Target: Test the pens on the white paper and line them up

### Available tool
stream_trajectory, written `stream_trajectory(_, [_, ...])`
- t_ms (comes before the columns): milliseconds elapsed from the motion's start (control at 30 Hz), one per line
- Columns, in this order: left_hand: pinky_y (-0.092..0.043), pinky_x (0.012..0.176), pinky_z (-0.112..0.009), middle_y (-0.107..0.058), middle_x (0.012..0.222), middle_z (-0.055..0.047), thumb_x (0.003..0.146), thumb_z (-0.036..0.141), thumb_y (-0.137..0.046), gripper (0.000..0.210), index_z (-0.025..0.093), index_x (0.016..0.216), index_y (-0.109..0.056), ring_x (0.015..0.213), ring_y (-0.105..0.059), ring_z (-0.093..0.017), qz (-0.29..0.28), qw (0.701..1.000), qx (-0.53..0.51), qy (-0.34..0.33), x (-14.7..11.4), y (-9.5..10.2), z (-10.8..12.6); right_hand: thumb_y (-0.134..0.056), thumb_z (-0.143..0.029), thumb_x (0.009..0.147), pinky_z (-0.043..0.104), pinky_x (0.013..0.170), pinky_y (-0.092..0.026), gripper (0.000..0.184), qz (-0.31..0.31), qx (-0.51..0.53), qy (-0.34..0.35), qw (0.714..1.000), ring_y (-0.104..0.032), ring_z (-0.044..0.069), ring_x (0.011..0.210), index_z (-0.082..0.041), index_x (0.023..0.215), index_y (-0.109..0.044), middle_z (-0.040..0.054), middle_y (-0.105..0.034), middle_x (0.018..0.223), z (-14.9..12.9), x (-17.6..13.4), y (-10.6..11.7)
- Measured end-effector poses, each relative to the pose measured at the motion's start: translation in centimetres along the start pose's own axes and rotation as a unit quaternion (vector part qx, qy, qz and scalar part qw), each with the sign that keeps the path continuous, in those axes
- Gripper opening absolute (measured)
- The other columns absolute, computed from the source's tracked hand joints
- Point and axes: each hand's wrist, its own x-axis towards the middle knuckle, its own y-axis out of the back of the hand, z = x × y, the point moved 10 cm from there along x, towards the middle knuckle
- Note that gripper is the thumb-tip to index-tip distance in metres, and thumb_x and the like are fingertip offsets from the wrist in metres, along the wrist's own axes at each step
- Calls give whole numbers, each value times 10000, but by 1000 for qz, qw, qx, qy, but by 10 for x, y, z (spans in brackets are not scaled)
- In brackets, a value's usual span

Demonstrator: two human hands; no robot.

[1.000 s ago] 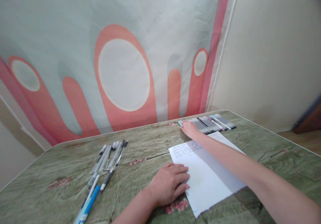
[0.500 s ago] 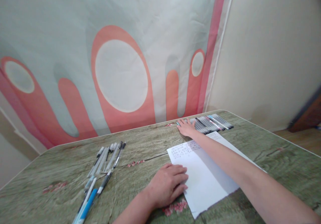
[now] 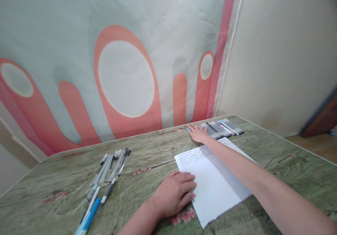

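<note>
My left hand (image 3: pixel 175 192) lies flat, palm down, on the left edge of a white sheet of paper (image 3: pixel 214 187) that has small writing near its top. My right hand (image 3: pixel 198 134) is stretched out to the far side of the table, fingers spread over the left end of a row of several pens (image 3: pixel 221 128) laid side by side. It rests on them and grips none that I can see. A second loose group of pens (image 3: pixel 109 168) lies to the left of my left hand.
The green wood-patterned table (image 3: pixel 289 164) has a rounded far right corner. A grey and coral banner (image 3: pixel 123 77) hangs behind it, a beige wall to the right. A blue pen (image 3: pixel 88 221) lies near the table's front left.
My right hand has opened from a loose curl to spread fingers over the pen row. The view has shifted slightly. My left hand has stayed on the paper.
</note>
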Motion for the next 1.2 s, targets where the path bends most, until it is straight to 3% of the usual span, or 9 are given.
stream_trajectory(1200, [-279, 988, -318, -529, 1218, -20, 881, 312, -360, 287, 247, 1121, -504, 1168, -424, -156, -14, 1000, -13, 4, -2, -4, -4, -95, -496, 866, 608, 984, -85, 554, -9, -2, 15, 1000, -97, 306, 1317, -311, 1384, -164, -10, -125, 1467, 34, 0, -2])
